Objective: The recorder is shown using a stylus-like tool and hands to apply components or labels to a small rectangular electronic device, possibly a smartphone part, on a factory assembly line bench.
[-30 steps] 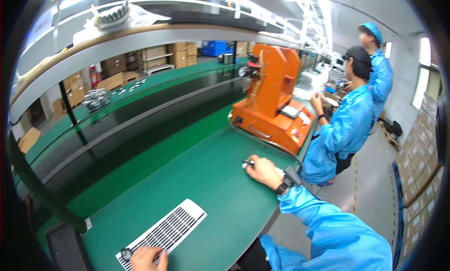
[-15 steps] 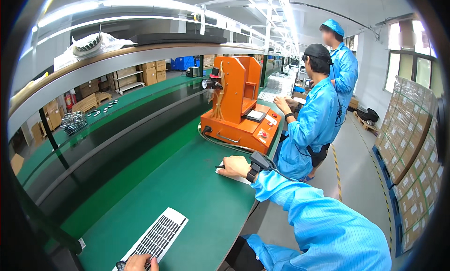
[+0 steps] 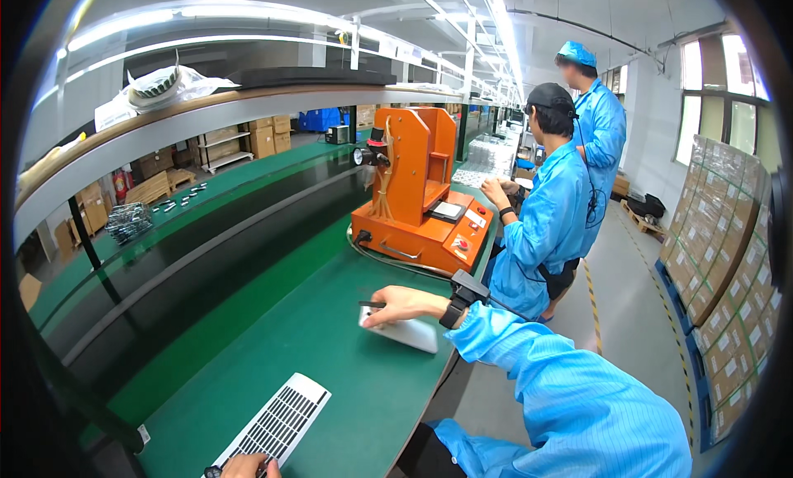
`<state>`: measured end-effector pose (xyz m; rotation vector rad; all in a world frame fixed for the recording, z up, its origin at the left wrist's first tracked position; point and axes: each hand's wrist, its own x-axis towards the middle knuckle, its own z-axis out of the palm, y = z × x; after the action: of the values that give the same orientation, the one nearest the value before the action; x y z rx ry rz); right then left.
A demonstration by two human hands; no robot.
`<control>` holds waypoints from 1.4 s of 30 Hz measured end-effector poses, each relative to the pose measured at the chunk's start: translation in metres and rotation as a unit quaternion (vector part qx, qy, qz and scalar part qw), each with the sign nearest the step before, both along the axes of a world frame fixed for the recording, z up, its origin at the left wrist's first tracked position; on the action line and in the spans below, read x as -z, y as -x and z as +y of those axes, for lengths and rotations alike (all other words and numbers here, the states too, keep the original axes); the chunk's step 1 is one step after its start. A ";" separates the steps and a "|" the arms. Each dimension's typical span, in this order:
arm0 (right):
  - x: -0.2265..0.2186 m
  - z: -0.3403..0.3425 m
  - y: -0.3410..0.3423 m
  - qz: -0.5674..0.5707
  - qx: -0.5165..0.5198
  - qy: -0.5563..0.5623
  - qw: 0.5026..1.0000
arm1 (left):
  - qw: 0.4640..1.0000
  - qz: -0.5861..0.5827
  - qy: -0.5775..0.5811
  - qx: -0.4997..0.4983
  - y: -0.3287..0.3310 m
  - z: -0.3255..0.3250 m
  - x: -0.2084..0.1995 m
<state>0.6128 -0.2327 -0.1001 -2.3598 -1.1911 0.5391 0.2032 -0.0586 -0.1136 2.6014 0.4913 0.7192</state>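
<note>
My right hand (image 3: 398, 304) reaches over the green bench and is closed on a flat white rectangular piece (image 3: 409, 333), gripping its left end. The piece looks tilted, and its exact kind is not clear. A thin black stick-like tool (image 3: 371, 304) juts out from the same fingers. At the lower edge my left hand (image 3: 246, 466), only partly in view, has its fingers closed on the near end of a white sheet (image 3: 285, 412) with rows of black strips. The sheet's lower end is hidden by that hand.
An orange press machine (image 3: 413, 189) with a gauge and cable stands farther along the green bench (image 3: 330, 346). Two people in blue coats (image 3: 549, 193) are beyond it to the right. A dark conveyor (image 3: 206, 238) runs on the left; wrapped cartons (image 3: 719, 230) stand at right.
My right hand has moved slightly left and toward me with the white piece, which now shows more of its surface. My left hand stays at the sheet.
</note>
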 end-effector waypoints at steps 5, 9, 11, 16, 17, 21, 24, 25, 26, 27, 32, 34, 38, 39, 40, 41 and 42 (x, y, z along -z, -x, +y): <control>-0.032 0.019 0.087 0.356 -0.160 -0.220 0.894 | 0.999 0.008 0.035 -0.002 0.002 -0.003 -0.001; 0.000 0.035 0.152 0.535 -0.255 -0.333 0.733 | 0.986 0.017 0.159 0.042 0.003 -0.007 0.004; 0.011 0.041 0.176 0.607 -0.266 -0.304 0.684 | 0.963 -0.014 0.256 0.083 0.003 -0.010 0.009; 0.036 0.061 0.195 0.663 -0.244 -0.291 0.646 | 0.944 0.001 0.298 0.142 0.002 -0.013 0.007; 0.038 0.064 0.196 0.664 -0.248 -0.289 0.643 | 0.949 -0.001 0.282 0.142 0.003 -0.014 0.007; 0.035 0.073 0.193 0.660 -0.289 -0.240 0.651 | 0.952 -0.006 0.295 0.076 0.005 -0.021 0.010; 0.027 0.088 0.171 0.563 -0.303 -0.256 0.725 | 0.961 0.015 0.270 0.063 0.005 -0.022 0.004; 0.024 0.094 0.160 0.531 -0.302 -0.264 0.746 | 0.965 0.018 0.254 0.057 0.004 -0.022 0.004; 0.025 0.104 0.152 0.484 -0.283 -0.305 0.770 | 0.975 0.003 0.211 0.065 0.004 -0.022 0.003; 0.028 0.115 0.145 0.433 -0.263 -0.344 0.791 | 0.984 0.004 0.158 0.076 0.004 -0.021 0.000; 0.047 0.125 0.127 0.138 -0.159 -0.346 0.914 | 0.986 0.070 0.126 0.086 0.009 -0.023 -0.012; 0.055 0.123 0.132 0.102 -0.200 -0.383 0.896 | 0.981 0.093 0.135 0.100 0.006 -0.023 -0.014; 0.061 0.122 0.139 0.077 -0.237 -0.365 0.897 | 0.973 0.154 0.134 0.108 0.005 -0.022 -0.013; 0.063 0.123 0.139 0.078 -0.233 -0.366 0.898 | 0.971 0.180 0.114 0.105 0.006 -0.022 -0.012; 0.065 0.124 0.138 0.090 -0.228 -0.366 0.898 | 0.971 0.181 0.112 0.105 0.006 -0.022 -0.011; 0.066 0.125 0.138 0.103 -0.222 -0.366 0.898 | 0.971 0.183 0.111 0.108 0.006 -0.022 -0.010; 0.064 0.125 0.143 0.111 -0.201 -0.381 0.895 | 0.971 0.193 0.103 0.100 0.007 -0.023 -0.010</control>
<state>0.4695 -0.1073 -0.1642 -1.3646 -1.4497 0.3562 0.1966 -0.0812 -0.1032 2.5446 0.3822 0.0874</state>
